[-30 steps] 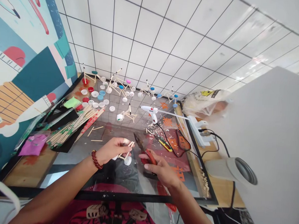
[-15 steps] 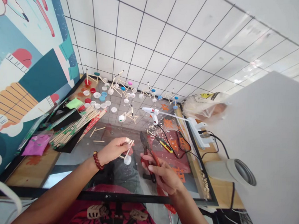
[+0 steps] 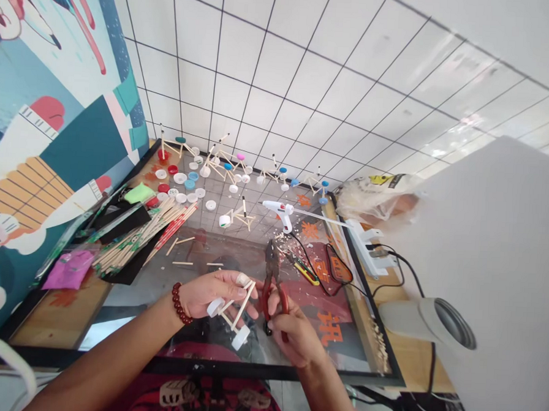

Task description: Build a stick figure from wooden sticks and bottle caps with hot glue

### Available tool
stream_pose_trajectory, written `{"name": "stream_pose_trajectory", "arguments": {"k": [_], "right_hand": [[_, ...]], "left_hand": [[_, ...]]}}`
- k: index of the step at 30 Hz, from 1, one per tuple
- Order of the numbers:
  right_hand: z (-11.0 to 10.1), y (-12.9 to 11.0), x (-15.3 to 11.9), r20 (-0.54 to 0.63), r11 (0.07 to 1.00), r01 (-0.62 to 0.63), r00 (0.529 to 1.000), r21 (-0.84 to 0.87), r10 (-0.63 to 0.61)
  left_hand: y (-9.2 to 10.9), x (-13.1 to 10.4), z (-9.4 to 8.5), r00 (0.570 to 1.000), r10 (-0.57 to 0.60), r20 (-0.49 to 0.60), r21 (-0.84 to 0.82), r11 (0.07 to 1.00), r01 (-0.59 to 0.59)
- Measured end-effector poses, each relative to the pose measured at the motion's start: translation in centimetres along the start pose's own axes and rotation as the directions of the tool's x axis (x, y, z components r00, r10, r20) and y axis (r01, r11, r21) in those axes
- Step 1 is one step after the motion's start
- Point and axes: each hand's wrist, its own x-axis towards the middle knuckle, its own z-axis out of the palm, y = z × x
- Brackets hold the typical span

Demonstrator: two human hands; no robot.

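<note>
**Part-built stick frame (image 3: 244, 306) in the left hand (image 3: 210, 293), pliers (image 3: 272, 270) in the right hand (image 3: 295, 332)**

A black-edged glass table (image 3: 192, 367) spans the view, with a crumpled plastic bag (image 3: 380, 202) at its far right corner. A thick bundle of sticks (image 3: 134, 241) lies on the left side.

Along the back stands a row of stick models (image 3: 283, 170), with coloured caps and black-tipped uprights; these look finished, or close to it. One more model (image 3: 244, 207) stands in front of them, beside a white glue gun (image 3: 283, 214), and has a black-tipped upright and a white cap.

The right hand is closed around the red handles of the pliers, which point away from the body, their tips on nothing that shows. The left hand pinches the stick frame between thumb and fingers, above the near part of the glass and just beside the pliers. Its sticks are joined and two white caps (image 3: 240, 337) are on it, but no coloured cap or black-tipped upright shows, so it seems only partly built.

A yellow cutter (image 3: 306, 273) lies to the right. Loose caps (image 3: 179, 178) and short cut sticks (image 3: 182, 263) remain separate on the glass; pale scraps (image 3: 282, 238) are scattered near the glue gun.
</note>
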Motion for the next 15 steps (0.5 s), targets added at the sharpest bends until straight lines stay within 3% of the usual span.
{"name": "stream_pose_trajectory", "arguments": {"k": [4, 10, 15], "right_hand": [[0.0, 0.6, -0.2, 0.088, 0.999, -0.05, 0.995, -0.023, 0.051], [0.0, -0.4, -1.0, 0.152, 0.995, -0.097, 0.984, 0.025, 0.092], [-0.6, -1.2, -1.9, 0.253, 0.963, -0.256, 0.94, 0.085, 0.228]], "left_hand": [[-0.6, 0.2, -0.3, 0.989, -0.101, 0.107, -0.016, 0.994, 0.104], [0.0, -0.4, 0.2, 0.958, -0.21, 0.194, 0.103, 0.976, 0.193], [0.4, -0.9, 0.7, 0.921, -0.306, 0.241, 0.206, 0.944, 0.259]]}}
